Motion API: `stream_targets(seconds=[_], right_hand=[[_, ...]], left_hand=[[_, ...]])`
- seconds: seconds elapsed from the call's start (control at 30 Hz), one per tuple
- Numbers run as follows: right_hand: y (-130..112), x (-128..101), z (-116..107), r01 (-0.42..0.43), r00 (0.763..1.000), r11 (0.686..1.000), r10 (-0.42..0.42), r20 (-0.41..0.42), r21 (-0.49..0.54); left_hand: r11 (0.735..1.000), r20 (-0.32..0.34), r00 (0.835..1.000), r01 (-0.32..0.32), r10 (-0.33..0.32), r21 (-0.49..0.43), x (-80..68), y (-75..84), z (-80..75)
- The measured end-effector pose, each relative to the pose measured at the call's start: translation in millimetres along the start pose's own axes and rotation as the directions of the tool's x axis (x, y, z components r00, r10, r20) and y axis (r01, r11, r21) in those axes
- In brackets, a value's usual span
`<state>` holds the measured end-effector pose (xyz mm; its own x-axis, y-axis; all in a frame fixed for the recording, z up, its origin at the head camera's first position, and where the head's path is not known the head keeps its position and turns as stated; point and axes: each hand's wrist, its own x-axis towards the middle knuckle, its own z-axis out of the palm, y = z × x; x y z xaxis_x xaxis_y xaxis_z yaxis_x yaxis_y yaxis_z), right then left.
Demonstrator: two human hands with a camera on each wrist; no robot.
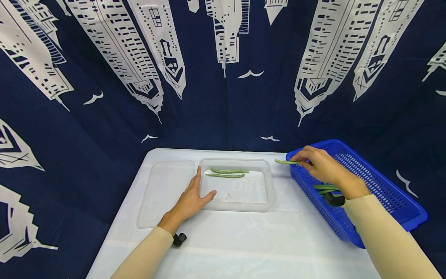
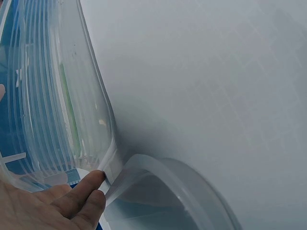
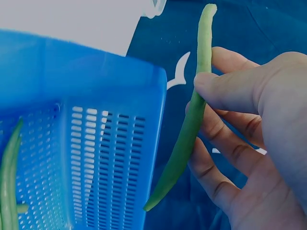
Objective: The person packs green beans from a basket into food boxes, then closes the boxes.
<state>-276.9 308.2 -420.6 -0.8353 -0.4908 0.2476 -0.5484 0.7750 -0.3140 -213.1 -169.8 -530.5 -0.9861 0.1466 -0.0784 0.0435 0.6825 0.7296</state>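
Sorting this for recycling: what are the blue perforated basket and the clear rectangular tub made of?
Blue perforated basket: apparently moulded rigid plastic, slightly glossy, with regular slotted walls. Clear rectangular tub: seemingly thin transparent plastic, glossy; the green beans show through it.

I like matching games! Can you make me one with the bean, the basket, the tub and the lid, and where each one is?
Things:
1. bean
2. basket
3. tub
4. lid

Places:
A. flat on the table, left of the tub
B. pinched in the right hand
C. at the table's right edge, more beans inside
D. touched by the left hand, two beans inside

Pairs: 1-B, 2-C, 3-D, 4-A
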Motion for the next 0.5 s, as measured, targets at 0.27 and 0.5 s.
stream_targets(seconds=[0.27,0.5], right_hand=[[-12,7,9,0.042,0.999,0.999,-0.042,0.019,0.009],[-22,16,16,0.091,0.996,0.995,-0.092,0.02,0.037]], left_hand=[[1.0,-0.001,1.0,-0.005,0.005,0.007,0.4,-0.8,1.0],[1.0,-0.004,1.0,-0.003,0.003,0.007,0.6,-0.3,1.1]])
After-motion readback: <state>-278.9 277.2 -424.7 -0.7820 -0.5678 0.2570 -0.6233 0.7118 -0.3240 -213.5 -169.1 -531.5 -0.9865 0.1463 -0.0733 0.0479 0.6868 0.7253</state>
